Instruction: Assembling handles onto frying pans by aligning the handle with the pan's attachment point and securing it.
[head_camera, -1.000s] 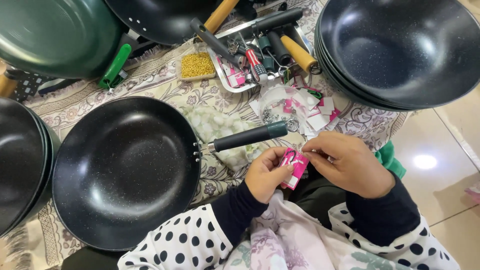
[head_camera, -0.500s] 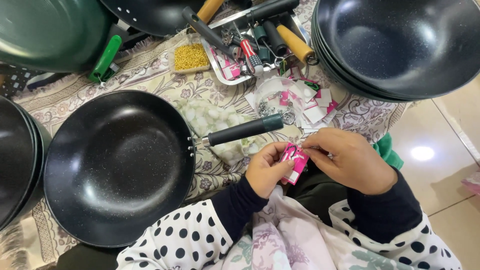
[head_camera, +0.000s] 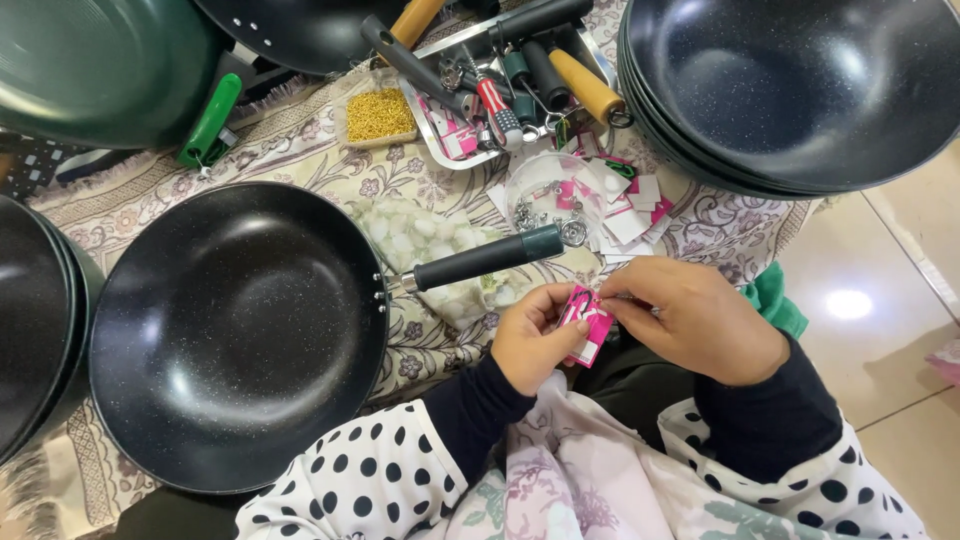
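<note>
My left hand (head_camera: 532, 342) and my right hand (head_camera: 695, 320) meet over my lap, both pinching a small pink tag (head_camera: 587, 322). The right fingertips press on the tag's upper edge; whatever thin thing they hold there is too small to tell. Just beyond the hands lies a black wok (head_camera: 235, 330) with a dark handle (head_camera: 488, 259) ending in a metal ring. A clear round container (head_camera: 556, 197) with small metal parts and a heap of pink and white tags (head_camera: 632, 215) lie past the handle.
A metal tray (head_camera: 497, 90) of handles and screwdrivers sits at the back beside a tub of yellow bits (head_camera: 379, 116). Stacked black woks (head_camera: 800, 90) stand back right, more woks (head_camera: 35, 320) far left, a green pan (head_camera: 95, 65) back left. Tiled floor (head_camera: 890, 300) lies right.
Both hands stay together on the pink tag with small finger shifts. The view has drifted, so the wok and tray sit slightly differently in frame.
</note>
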